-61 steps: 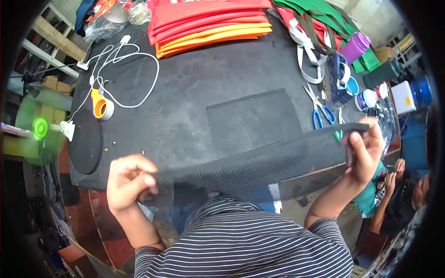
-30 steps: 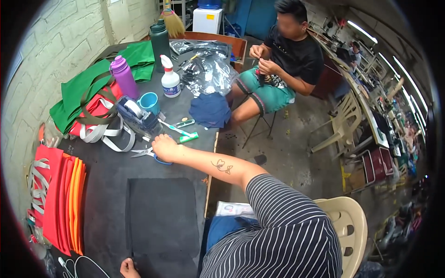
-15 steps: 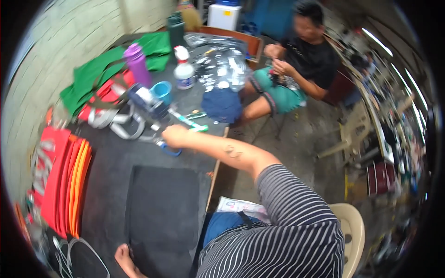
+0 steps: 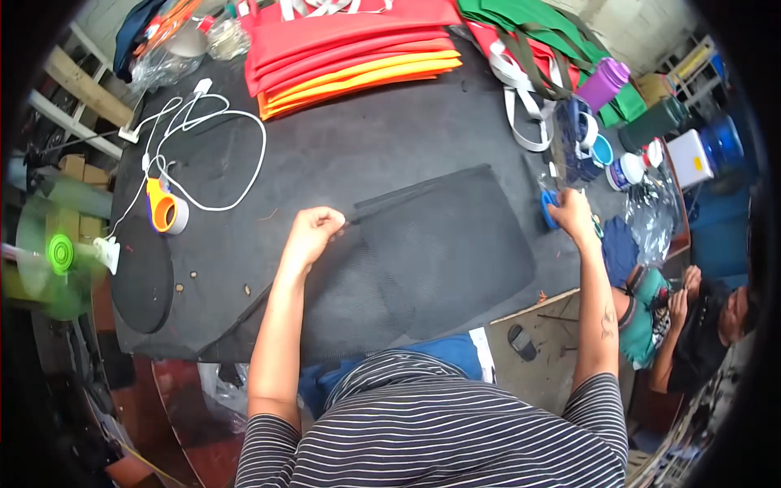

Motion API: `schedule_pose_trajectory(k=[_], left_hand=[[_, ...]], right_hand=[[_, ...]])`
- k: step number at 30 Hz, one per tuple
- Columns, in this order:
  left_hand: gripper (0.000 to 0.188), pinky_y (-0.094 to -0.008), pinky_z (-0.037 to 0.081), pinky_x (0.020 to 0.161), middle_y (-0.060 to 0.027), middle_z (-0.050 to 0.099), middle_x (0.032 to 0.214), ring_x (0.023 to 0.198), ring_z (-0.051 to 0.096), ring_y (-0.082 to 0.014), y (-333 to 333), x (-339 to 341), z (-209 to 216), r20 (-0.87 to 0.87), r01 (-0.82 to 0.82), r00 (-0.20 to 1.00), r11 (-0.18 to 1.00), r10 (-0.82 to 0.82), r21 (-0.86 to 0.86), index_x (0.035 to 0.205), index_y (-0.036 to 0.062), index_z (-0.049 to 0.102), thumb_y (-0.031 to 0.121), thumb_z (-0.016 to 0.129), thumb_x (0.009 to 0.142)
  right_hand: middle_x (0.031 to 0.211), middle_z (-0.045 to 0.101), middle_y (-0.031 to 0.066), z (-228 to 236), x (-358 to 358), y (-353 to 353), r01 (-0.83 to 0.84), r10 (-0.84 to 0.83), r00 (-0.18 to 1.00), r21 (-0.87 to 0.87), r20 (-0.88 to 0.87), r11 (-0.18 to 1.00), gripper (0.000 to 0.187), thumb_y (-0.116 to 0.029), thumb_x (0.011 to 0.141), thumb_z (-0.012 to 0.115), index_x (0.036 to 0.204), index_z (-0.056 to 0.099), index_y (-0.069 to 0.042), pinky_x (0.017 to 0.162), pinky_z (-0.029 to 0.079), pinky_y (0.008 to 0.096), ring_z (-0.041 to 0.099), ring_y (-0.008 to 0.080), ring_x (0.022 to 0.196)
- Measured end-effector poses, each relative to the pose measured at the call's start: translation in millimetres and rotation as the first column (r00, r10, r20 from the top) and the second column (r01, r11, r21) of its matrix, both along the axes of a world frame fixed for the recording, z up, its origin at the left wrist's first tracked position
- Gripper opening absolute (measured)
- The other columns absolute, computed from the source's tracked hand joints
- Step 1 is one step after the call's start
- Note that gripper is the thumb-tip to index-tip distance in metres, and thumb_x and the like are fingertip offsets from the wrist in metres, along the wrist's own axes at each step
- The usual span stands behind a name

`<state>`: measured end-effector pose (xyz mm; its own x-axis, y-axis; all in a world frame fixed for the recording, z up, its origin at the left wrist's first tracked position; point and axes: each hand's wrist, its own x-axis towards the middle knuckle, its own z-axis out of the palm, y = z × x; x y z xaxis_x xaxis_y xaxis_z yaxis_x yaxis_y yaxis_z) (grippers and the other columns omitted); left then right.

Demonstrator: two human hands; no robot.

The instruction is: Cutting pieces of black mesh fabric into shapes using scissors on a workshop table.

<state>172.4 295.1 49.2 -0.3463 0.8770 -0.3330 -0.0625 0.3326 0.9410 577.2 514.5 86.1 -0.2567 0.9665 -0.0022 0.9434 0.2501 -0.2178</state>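
Note:
A dark mesh fabric piece [image 4: 455, 244] lies spread on the black table in front of me, its far edge folded over. My left hand [image 4: 317, 232] is closed in a pinch on the fabric at its far left corner. Off the fabric's right end, my right hand [image 4: 573, 215] is closed around the blue handle of a pair of scissors [image 4: 548, 209]. Their blades point away from me and are hard to make out. Close beyond this hand stand a blue cup [image 4: 601, 151] and a roll of clear dark film or tape [image 4: 576, 134].
Folded red and orange fabric bags [image 4: 350, 61] are stacked at the back. White cable [image 4: 264, 154] and an orange tape dispenser [image 4: 167, 210] lie left, near a running fan [image 4: 59, 254]. Bottles, including a purple one [image 4: 604, 84], crowd the right. A co-worker [image 4: 704, 325] sits at the far right.
My view has swung from the table's right end to face the fabric. My right hand has come to the scissors, and my left hand now pinches the mesh fabric.

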Motion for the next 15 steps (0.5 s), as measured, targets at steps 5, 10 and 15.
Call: schedule_pose_trajectory(k=[5, 10, 15], left_hand=[[0.007, -0.0198, 0.041, 0.056, -0.0009, 0.058, 0.067, 0.059, 0.052, -0.0062, -2, -3, -3, -0.029, -0.003, 1.000, 1.000, 0.004, 0.016, 0.078, -0.0006, 0.062, 0.005, 0.058, 0.079], [0.010, -0.0202, 0.042, 0.057, -0.0015, 0.059, 0.068, 0.061, 0.053, -0.0068, 1, -1, -8, -0.064, -0.042, 0.997, 0.999, 0.043, 0.017, 0.079, -0.0018, 0.063, 0.007, 0.059, 0.079], [0.010, -0.0206, 0.043, 0.058, -0.0019, 0.060, 0.068, 0.062, 0.054, -0.0074, 2, 1, -5, -0.067, -0.026, 0.997, 1.000, 0.026, -0.011, 0.080, -0.0021, 0.064, 0.007, 0.059, 0.079]], right_hand=[[0.077, 0.060, 0.0078, 33, -48, -76, -0.293, -0.375, 0.365, -0.487, -0.852, 0.823, 0.027, -0.011, 0.073, 0.063, 0.094, 0.054, 0.003, 0.057, 0.049, 0.0255, 0.058, 0.0148, 0.061], [0.080, 0.058, 0.0081, 4, -116, -177, -0.712, -0.744, 0.124, -0.581, -0.656, 0.394, 0.039, -0.030, 0.084, 0.057, 0.101, 0.054, 0.004, 0.058, 0.047, 0.0275, 0.056, 0.0158, 0.064], [0.080, 0.056, 0.0077, -8, -148, -203, -0.683, -0.655, 0.475, -0.716, -0.587, 0.147, 0.050, -0.045, 0.086, 0.049, 0.099, 0.054, 0.003, 0.063, 0.048, 0.0271, 0.056, 0.0148, 0.069]])
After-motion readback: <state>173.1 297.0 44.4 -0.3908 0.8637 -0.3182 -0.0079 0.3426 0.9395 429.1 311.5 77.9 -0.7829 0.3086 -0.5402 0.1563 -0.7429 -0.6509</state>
